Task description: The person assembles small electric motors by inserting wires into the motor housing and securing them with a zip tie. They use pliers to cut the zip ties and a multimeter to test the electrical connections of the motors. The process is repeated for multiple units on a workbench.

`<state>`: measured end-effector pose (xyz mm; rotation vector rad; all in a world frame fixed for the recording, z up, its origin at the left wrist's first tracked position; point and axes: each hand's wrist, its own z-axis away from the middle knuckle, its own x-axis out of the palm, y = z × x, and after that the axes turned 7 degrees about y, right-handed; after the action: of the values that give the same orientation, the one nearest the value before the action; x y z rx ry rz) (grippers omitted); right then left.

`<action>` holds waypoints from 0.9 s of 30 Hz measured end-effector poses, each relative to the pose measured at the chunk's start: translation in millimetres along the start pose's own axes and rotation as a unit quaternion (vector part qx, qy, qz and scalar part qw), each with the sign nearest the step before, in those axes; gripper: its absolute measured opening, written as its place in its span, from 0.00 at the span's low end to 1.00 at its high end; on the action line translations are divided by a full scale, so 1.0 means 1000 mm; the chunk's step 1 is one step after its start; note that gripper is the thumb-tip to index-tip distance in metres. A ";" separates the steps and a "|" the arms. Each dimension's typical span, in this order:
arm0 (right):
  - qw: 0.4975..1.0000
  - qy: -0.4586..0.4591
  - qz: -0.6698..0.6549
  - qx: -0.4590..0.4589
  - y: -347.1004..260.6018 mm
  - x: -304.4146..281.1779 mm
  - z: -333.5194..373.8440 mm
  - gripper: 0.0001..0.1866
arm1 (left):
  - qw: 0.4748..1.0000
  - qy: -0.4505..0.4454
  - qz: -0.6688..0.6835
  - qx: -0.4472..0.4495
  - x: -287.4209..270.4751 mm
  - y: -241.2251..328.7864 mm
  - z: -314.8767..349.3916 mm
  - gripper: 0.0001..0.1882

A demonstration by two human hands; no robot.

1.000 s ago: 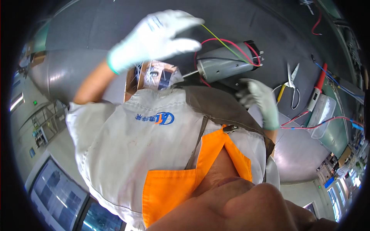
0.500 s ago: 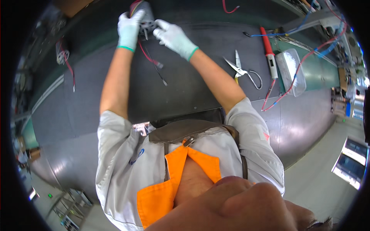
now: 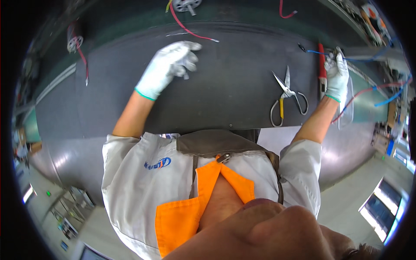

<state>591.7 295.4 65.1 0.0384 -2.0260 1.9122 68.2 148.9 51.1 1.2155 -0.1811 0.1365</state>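
My left hand, in a white glove with a green cuff, hovers over the dark table with its fingers curled; a small pale bit shows under them, too unclear to name. Beyond it a round motor-like part is cut off by the top edge. Its red wire trails toward me and ends in a metal terminal. At the right, my gloved right hand has its fingers closed about a blue wire. The hand partly covers a long red-and-grey tool and a clear plastic box.
Scissors lie with blades apart, left of my right hand; a yellow piece shows at one handle. A second motor-like part with a red wire is at the far left. A red cord loops at the right.
Both hands have come off the motor-like part. My left hand has drawn back toward me; my right has swung far right to the blue wire. The view has shifted.
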 end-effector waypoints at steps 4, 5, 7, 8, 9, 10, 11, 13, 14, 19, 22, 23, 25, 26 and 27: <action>0.928 -0.129 0.350 0.024 -0.014 0.094 0.060 0.14 | 0.989 -0.111 0.066 -0.073 0.018 -0.019 0.023 0.24; 0.920 -0.192 0.332 0.084 0.002 0.117 0.081 0.14 | 0.987 -0.121 0.080 -0.068 0.019 -0.025 0.028 0.25; 0.887 -0.297 0.308 0.171 0.026 0.143 0.123 0.16 | 0.994 -0.102 0.030 -0.002 0.028 -0.026 0.019 0.24; 0.865 -0.355 0.291 0.202 0.041 0.152 0.141 0.17 | 0.995 -0.092 0.005 0.031 0.031 -0.026 0.015 0.24; 0.865 -0.363 0.269 0.217 0.053 0.161 0.159 0.18 | 0.996 -0.086 0.016 0.030 0.033 -0.023 0.013 0.23; 0.866 -0.369 0.247 0.231 0.058 0.167 0.176 0.18 | 0.996 -0.068 0.043 0.037 0.040 -0.018 0.012 0.22; 0.889 -0.355 0.219 0.189 0.057 0.170 0.186 0.21 | 0.995 -0.047 0.071 0.044 0.051 -0.016 0.011 0.21; 0.927 -0.324 0.160 0.103 0.055 0.172 0.202 0.26 | 0.989 -0.022 0.138 0.046 0.062 -0.022 0.003 0.19; 0.939 -0.309 0.113 0.101 0.049 0.175 0.207 0.29 | 0.986 -0.020 0.161 0.045 0.069 -0.021 0.000 0.19; 0.954 -0.286 -0.039 0.079 0.040 0.188 0.211 0.41 | 0.972 -0.033 0.227 0.050 0.093 -0.018 -0.001 0.18; 0.947 -0.297 -0.092 0.082 0.055 0.185 0.204 0.42 | 0.969 -0.036 0.238 0.054 0.098 -0.014 0.002 0.18; 0.945 -0.298 -0.107 0.087 0.058 0.187 0.203 0.42 | 0.969 -0.034 0.239 0.055 0.097 -0.014 0.003 0.17; 0.943 -0.296 -0.124 0.090 0.062 0.191 0.201 0.42 | 0.967 -0.035 0.245 0.054 0.097 -0.014 0.002 0.17; 0.944 -0.293 -0.125 0.087 0.064 0.193 0.201 0.42 | 0.967 -0.036 0.248 0.053 0.096 -0.014 0.002 0.17; 0.944 -0.292 -0.127 0.083 0.065 0.195 0.200 0.42 | 0.966 -0.037 0.250 0.054 0.096 -0.014 0.002 0.17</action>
<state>345.8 149.2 50.8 0.9642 -2.0493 2.0516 164.6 142.8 59.3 1.2633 -0.5519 0.5462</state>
